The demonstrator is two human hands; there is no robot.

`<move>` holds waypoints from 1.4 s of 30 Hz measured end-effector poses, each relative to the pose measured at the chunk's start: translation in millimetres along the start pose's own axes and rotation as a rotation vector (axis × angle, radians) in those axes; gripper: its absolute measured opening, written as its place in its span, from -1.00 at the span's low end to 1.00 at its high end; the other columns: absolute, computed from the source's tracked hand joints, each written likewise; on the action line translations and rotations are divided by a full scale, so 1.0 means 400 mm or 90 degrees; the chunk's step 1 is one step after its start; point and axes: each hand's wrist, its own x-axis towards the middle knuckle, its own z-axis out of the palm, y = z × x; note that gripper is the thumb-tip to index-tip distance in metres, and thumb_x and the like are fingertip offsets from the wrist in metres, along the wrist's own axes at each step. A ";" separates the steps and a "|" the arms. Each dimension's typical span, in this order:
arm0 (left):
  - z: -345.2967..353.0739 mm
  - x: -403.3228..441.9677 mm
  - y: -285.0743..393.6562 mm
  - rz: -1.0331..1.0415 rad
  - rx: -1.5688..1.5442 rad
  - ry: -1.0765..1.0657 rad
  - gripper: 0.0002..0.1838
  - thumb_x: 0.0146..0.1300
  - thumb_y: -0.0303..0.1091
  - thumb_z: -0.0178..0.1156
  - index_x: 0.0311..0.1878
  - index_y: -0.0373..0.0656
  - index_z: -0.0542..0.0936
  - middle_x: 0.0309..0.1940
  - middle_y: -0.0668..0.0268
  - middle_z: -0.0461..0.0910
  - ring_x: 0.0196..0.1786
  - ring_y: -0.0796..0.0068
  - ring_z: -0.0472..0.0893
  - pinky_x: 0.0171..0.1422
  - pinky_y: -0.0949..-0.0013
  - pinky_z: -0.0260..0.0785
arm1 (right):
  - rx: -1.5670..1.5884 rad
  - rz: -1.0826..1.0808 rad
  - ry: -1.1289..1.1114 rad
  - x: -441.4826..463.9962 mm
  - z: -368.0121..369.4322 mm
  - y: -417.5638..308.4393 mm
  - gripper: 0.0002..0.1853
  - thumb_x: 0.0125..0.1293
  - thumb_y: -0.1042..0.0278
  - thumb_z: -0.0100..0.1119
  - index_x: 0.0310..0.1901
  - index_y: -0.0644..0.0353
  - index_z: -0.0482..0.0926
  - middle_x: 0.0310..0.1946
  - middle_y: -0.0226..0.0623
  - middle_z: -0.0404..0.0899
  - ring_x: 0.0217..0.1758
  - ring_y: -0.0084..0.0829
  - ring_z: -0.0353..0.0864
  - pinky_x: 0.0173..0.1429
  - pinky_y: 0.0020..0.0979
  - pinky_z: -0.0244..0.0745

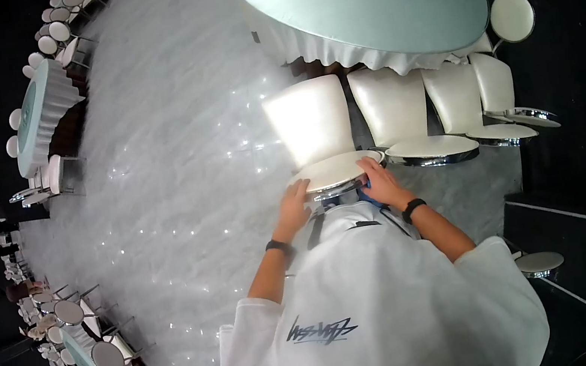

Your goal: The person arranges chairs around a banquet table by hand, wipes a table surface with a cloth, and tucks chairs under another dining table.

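Note:
A white chair point(310, 120) with a padded seat and a rounded, chrome-edged backrest stands right in front of me. My left hand point(294, 207) is closed on the left side of its backrest, fingers on the upper edge. On the backrest's right side, my right hand point(381, 182) grips the rim, with the fingertips partly over the top. Both wrists wear dark bands. To the right, another white chair point(391, 104) stands close beside the one I hold. The chair legs are mostly hidden.
A large round table point(361, 29) with a pale green top and white skirt stands beyond the chairs. More white chairs point(453, 98) line its near side. Further tables point(38, 122) with chairs stand at the far left. The floor point(169, 163) is grey and glossy.

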 end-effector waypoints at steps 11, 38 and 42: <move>0.073 0.038 -0.033 -0.072 -0.021 0.014 -0.38 0.10 -0.72 0.18 0.30 -0.21 0.62 0.27 -0.02 0.66 0.25 -0.25 0.59 0.36 -0.08 0.51 | -0.093 0.012 0.007 0.009 0.003 0.003 -0.39 0.26 0.48 0.23 0.40 0.21 0.56 0.45 0.09 0.53 0.21 0.15 0.71 0.28 0.02 0.64; -0.084 0.061 -0.166 -0.046 0.050 -0.137 -0.29 0.09 -0.71 0.24 0.40 -0.16 0.57 0.44 0.06 0.57 0.43 -0.29 0.50 0.55 -0.06 0.42 | -0.222 -0.076 -0.119 0.033 0.085 -0.145 -0.48 0.27 0.36 0.31 0.18 0.54 0.50 -0.05 0.26 0.61 -0.32 0.12 0.79 -0.22 -0.06 0.74; -0.094 0.075 -0.144 -0.095 0.042 -0.130 -0.33 0.10 -0.70 0.21 0.36 -0.17 0.60 0.38 0.07 0.62 0.36 -0.19 0.57 0.46 -0.01 0.49 | -0.213 -0.072 -0.100 0.031 0.077 -0.158 -0.46 0.30 0.34 0.32 0.26 0.46 0.55 0.13 0.28 0.63 -0.27 0.12 0.78 -0.20 -0.06 0.72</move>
